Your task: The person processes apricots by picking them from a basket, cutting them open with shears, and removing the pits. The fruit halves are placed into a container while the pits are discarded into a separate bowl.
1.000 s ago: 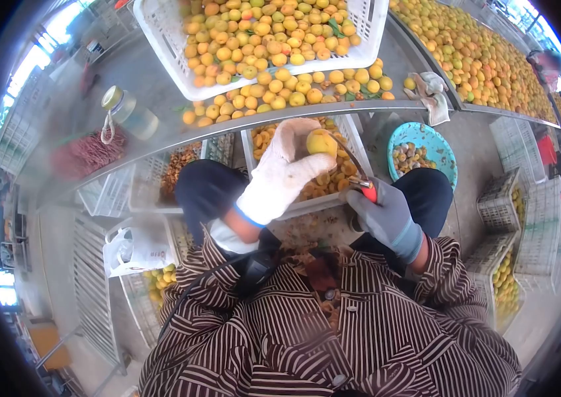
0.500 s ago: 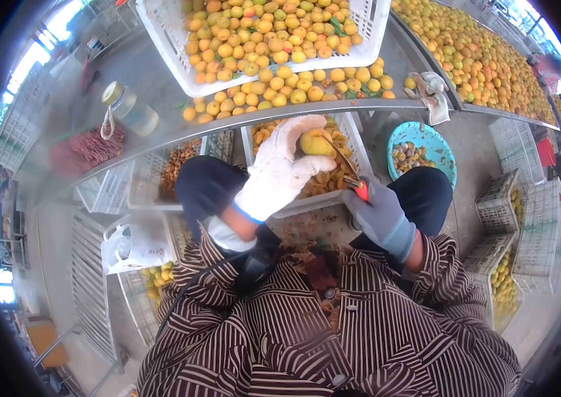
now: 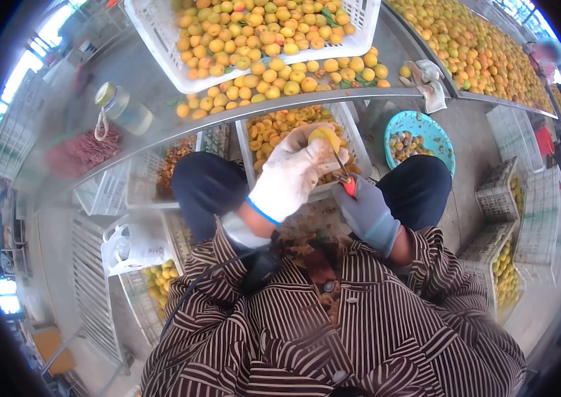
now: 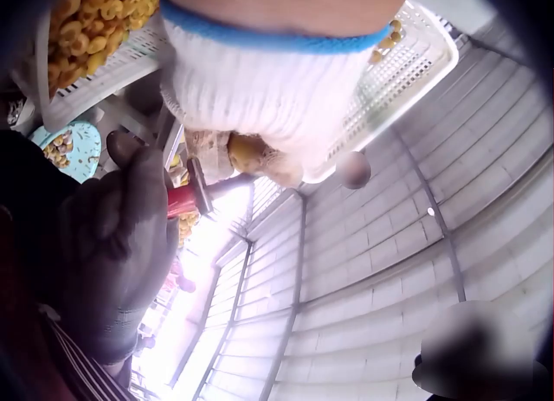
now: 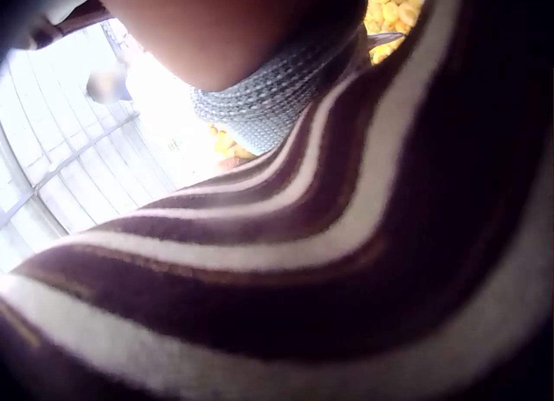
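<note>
In the head view my left hand (image 3: 290, 173), in a white glove with a blue cuff edge, holds a yellow apricot (image 3: 325, 135) at its fingertips. My right hand (image 3: 366, 210), gloved in grey, grips the red handle of a knife (image 3: 349, 187). The thin metal blade reaches up to the apricot's lower side. The left wrist view shows the apricot (image 4: 246, 152) partly covered by glove fingers, with the red handle (image 4: 180, 202) beside it. Below the hands stands a white crate (image 3: 353, 132) of opened apricots. Only the right glove's cuff (image 5: 268, 98) shows in the right wrist view.
On the metal table (image 3: 181, 56) are a white crate (image 3: 365, 33) of whole apricots, loose apricots, a jar (image 3: 131, 114), a red mesh bag (image 3: 92, 151) and a crumpled glove (image 3: 431, 92). A teal basin (image 3: 419, 118) holds small pieces by the right knee. Crates (image 3: 537, 231) are stacked at right.
The left hand has rolled and curled more tightly around the apricot, which now shows less. The right hand with the knife has moved slightly left. The view has shifted a little.
</note>
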Available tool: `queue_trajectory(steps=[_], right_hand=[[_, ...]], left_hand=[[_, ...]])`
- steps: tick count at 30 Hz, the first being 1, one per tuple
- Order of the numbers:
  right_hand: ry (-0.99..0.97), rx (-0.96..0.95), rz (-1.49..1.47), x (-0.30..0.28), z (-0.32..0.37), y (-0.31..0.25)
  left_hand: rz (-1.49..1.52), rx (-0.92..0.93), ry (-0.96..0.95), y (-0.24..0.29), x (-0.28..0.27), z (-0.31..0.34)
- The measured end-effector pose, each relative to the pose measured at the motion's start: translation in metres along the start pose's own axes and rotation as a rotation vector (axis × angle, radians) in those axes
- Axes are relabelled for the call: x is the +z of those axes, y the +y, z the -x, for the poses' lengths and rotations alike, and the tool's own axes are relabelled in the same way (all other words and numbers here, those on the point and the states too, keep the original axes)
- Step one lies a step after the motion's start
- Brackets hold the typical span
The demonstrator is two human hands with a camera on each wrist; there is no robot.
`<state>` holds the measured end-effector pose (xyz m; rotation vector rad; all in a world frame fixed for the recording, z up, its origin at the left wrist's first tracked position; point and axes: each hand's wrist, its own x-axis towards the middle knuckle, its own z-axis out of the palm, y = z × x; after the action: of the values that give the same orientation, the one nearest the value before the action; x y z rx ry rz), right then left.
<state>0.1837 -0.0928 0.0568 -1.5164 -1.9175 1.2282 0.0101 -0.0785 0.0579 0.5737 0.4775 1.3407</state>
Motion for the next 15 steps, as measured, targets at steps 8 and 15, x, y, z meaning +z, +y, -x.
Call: queue_trajectory(steps=[8, 15], right_hand=[[-0.291, 0.29, -0.497, -0.022, -0.006, -0.015], [-0.086, -0.011, -0.049, 0.005, -0.004, -0.002]], left_hand=[[-1.024, 0.082, -0.157, 0.034, 0.001, -0.001], [-0.191, -0.105, 0.023, -0.012, -0.003, -0.003]])
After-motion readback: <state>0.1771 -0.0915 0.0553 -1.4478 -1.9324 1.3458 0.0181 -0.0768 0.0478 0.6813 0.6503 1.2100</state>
